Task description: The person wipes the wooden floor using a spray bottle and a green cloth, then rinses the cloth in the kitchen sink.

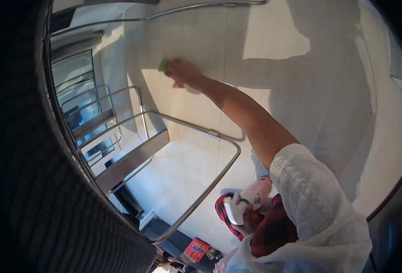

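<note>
My right hand [183, 73] reaches up and left across a pale panelled wall [201, 37], its fingers on a small green pad or sponge [163, 65]. Motion blurs the hand and pad; the pad appears to be against the wall. Low in the view, my left hand [247, 221] grips a spray bottle [257, 192] with a white trigger head and a pinkish, printed body. Red-and-black checked cloth [277, 235] lies around and beneath that hand. A white knitted sleeve covers my right upper arm.
Bent metal rails [201, 201] and a flat metal panel [136, 160] stand out at the left and centre. Below is a dark seat or ledge [173, 235] with a red printed packet [196, 249]. Part of another person [163, 259] shows at the bottom edge. Dark ribbed material fills the far left.
</note>
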Demonstrator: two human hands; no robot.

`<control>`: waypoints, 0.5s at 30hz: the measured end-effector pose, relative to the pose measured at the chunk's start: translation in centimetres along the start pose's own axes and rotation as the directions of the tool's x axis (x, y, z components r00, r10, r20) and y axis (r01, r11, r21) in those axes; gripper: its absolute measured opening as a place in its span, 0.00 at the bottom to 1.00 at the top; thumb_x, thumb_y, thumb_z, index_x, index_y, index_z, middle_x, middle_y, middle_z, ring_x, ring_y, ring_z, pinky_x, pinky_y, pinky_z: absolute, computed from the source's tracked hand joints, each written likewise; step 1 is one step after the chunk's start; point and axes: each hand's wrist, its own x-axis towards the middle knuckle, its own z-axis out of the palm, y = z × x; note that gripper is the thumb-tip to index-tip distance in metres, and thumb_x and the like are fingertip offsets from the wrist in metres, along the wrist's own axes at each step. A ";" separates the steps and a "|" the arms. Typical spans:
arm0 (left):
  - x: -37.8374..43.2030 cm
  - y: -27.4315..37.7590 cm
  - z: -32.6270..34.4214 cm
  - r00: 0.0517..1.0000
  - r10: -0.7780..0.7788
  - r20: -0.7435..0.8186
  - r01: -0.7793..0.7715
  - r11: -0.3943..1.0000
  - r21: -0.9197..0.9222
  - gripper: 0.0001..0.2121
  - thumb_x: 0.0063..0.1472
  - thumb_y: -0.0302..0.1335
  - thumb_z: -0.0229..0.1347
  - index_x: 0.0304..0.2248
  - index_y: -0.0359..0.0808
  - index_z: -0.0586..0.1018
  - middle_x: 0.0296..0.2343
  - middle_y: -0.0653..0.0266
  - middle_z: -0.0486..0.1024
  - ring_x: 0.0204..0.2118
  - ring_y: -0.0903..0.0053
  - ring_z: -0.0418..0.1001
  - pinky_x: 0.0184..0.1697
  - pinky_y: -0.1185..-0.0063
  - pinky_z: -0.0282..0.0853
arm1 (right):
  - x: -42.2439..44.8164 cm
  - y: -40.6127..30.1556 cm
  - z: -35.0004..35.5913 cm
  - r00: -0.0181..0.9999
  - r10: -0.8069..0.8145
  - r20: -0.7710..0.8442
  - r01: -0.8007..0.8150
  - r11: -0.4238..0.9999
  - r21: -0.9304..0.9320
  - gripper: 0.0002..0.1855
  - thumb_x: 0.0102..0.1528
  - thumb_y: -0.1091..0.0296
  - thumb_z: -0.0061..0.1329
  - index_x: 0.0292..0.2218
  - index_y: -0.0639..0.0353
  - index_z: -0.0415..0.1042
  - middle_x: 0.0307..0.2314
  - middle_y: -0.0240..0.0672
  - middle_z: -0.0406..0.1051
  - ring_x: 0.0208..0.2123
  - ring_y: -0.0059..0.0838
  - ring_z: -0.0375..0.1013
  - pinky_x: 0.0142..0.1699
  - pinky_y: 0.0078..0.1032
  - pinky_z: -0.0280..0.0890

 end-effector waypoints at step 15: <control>3.5 -5.3 -1.8 0.936 0.335 -0.110 -0.330 0.942 0.064 0.28 0.50 0.25 0.56 0.48 0.29 0.57 0.33 0.61 0.61 0.39 0.74 0.60 0.43 0.75 0.58 | -29.2 11.9 -21.4 0.965 -0.182 -0.186 0.122 0.948 -0.295 0.19 0.51 0.70 0.39 0.46 0.55 0.63 0.43 0.37 0.65 0.47 0.38 0.62 0.52 0.40 0.51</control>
